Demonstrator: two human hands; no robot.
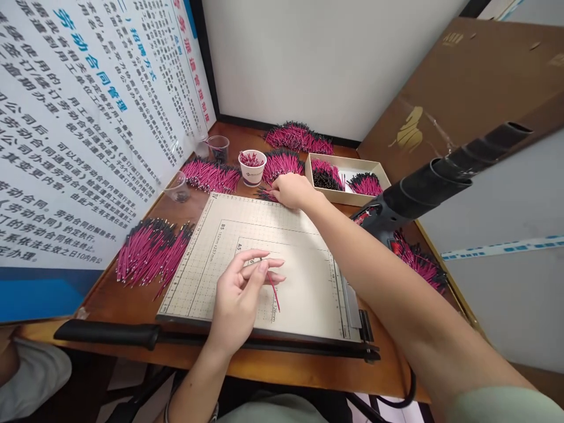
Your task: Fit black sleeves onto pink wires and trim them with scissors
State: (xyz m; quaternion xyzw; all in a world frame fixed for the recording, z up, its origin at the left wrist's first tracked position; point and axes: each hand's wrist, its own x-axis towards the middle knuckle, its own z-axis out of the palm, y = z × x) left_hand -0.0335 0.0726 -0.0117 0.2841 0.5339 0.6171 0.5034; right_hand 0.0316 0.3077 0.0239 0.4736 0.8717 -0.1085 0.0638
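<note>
My left hand [242,288] is over the paper cutter board [304,252], pinching a short pink wire [275,292] between thumb and finger. The wire hangs down at a slant; its other fingers are stretched out. My right hand [292,190] reaches across to the board's far edge. Its curled fingers touch a few pink wires with black ends [266,194], and what lies in its grip is hidden. Just behind it is a heap of pink wires [282,163]. A white paper cup [252,174] full of wires stands to its left.
An open box [350,195] of wires and black pieces is at the back right. A black heat gun [409,191] slants over the right side. The cutter's black handle [108,333] lies along the front. More wires [152,255] are heaped left, near clear cups [177,188].
</note>
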